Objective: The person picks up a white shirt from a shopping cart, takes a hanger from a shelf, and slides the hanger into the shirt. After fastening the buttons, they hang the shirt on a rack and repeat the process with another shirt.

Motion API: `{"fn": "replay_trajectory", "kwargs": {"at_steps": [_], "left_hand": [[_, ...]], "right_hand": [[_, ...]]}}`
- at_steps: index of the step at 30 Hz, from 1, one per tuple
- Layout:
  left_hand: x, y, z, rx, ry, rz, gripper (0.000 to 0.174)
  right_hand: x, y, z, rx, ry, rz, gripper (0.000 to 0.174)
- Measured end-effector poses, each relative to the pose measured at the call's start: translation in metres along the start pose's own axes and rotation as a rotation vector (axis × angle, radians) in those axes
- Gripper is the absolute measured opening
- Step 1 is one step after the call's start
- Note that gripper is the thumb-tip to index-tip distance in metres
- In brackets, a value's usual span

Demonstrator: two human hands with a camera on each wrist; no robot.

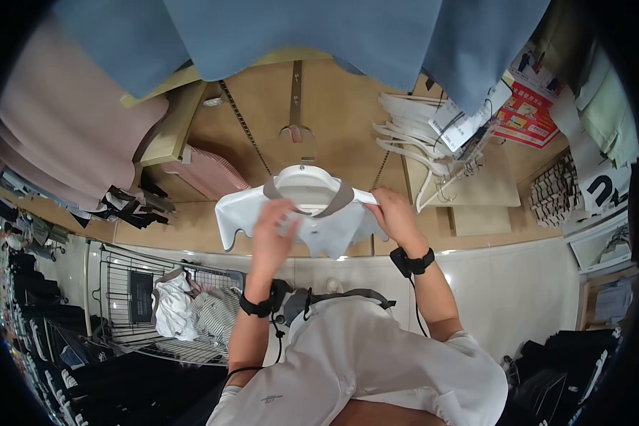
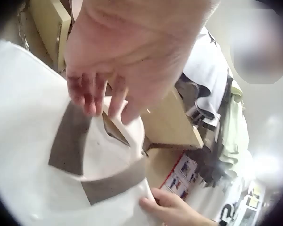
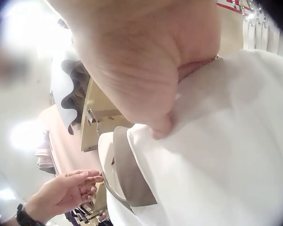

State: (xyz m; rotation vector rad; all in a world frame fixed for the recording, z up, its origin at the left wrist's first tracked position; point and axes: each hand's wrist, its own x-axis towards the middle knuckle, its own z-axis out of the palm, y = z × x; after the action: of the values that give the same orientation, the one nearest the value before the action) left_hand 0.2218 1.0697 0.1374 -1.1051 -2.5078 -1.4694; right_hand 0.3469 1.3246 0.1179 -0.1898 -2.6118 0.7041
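A white shirt (image 1: 245, 211) with a grey-brown collar (image 2: 115, 181) is held up in front of the body, a hanger hook (image 1: 308, 149) standing above its neck opening. The right hand (image 1: 397, 219) grips one shoulder of the shirt; in the right wrist view the thumb of this hand (image 3: 137, 70) lies on the white cloth. Near the other side of the collar is the left hand (image 1: 273, 231), its fingers loosely bent and holding nothing. The right wrist view shows the left hand (image 3: 68, 192) beside the collar (image 3: 132, 179).
Blue garments (image 1: 298, 35) hang overhead, and pink ones (image 1: 71, 113) at the left. Several white hangers (image 1: 412, 135) hang at the right by a red sign (image 1: 529, 113). A wire cart (image 1: 117, 298) with clothes in it stands at the lower left.
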Motion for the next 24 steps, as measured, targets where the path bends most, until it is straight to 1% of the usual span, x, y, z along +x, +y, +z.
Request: {"fn": "replay_trajectory", "kwargs": {"at_steps": [1,2,4,5,7,8,10,11,13,14,16,17,19,21,22,23,24], "left_hand": [[0.008,-0.007,-0.01,-0.065,0.153,-0.181,0.042],[0.016,-0.009,-0.018,-0.063,0.162,-0.178,0.042],[0.033,-0.005,-0.034,0.227,0.384,0.08,0.057],[0.041,-0.005,-0.039,0.227,0.394,0.084,0.057],[0.047,-0.006,-0.046,0.375,0.158,0.177,0.067],[0.049,-0.013,-0.045,0.374,0.165,0.177,0.067],[0.051,-0.029,-0.041,0.383,-0.022,0.105,0.06],[0.052,-0.033,-0.042,0.38,-0.016,0.111,0.06],[0.05,-0.031,-0.048,0.335,-0.144,0.005,0.047],[0.05,-0.035,-0.05,0.332,-0.151,0.009,0.047],[0.046,-0.048,-0.054,0.036,-0.081,-0.214,0.037],[0.045,-0.06,-0.055,0.031,-0.09,-0.221,0.037],[0.042,-0.085,-0.054,-0.006,0.055,-0.091,0.032],[0.034,-0.1,-0.052,-0.186,0.09,-0.289,0.029],[0.029,-0.101,-0.049,-0.226,0.114,-0.285,0.029],[0.021,-0.103,-0.044,-0.237,0.083,-0.318,0.029],[0.014,-0.103,-0.04,-0.336,0.089,-0.39,0.03]], "right_hand": [[0.0,0.0,0.001,-0.026,0.026,-0.01,0.02],[-0.002,-0.001,0.001,-0.051,0.053,-0.019,0.018],[-0.005,-0.004,0.001,-0.05,0.065,-0.025,0.018],[-0.004,-0.004,0.0,-0.051,0.077,-0.021,0.018],[-0.006,-0.006,-0.002,-0.061,0.105,-0.039,0.018],[-0.007,-0.006,-0.005,-0.071,0.133,-0.052,0.018],[-0.009,-0.006,-0.01,-0.11,0.157,-0.071,0.019],[-0.008,-0.005,-0.015,-0.148,0.186,-0.084,0.019],[-0.008,-0.008,-0.03,-0.192,0.225,-0.078,0.019],[-0.012,-0.007,-0.035,-0.231,0.256,-0.068,0.019],[-0.017,0.007,-0.04,-0.235,0.266,-0.041,0.019],[-0.018,0.013,-0.043,-0.236,0.276,-0.024,0.019],[-0.018,0.022,-0.047,-0.236,0.271,0.001,0.019],[-0.022,0.034,-0.045,-0.216,0.329,0.031,0.02],[-0.02,0.035,-0.046,-0.215,0.32,0.048,0.02],[-0.019,0.034,-0.048,-0.219,0.309,0.068,0.021],[-0.022,0.035,-0.049,-0.231,0.28,0.109,0.021]]}}
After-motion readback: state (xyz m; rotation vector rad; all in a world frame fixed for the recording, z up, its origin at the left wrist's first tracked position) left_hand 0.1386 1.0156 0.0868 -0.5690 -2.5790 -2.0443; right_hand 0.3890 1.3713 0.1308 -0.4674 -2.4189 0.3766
